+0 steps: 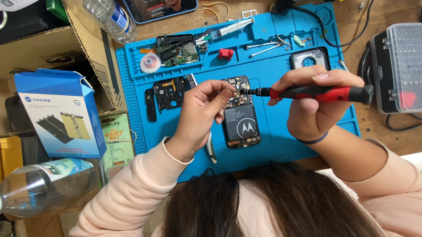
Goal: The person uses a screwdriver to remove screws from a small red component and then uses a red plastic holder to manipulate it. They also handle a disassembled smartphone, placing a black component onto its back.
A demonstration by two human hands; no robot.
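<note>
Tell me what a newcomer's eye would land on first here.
The red-and-black screwdriver, held level in the right hand at centre, its tip pinched by the left hand. Under them an opened phone lies on the blue mat, with parts at the mat's top.

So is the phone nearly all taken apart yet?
Partly. The phone lies open on the blue mat, its back off and battery showing, with removed parts beside it. The right hand holds a red screwdriver, while the left hand pinches its tip. The battery and board remain inside the phone.
</note>
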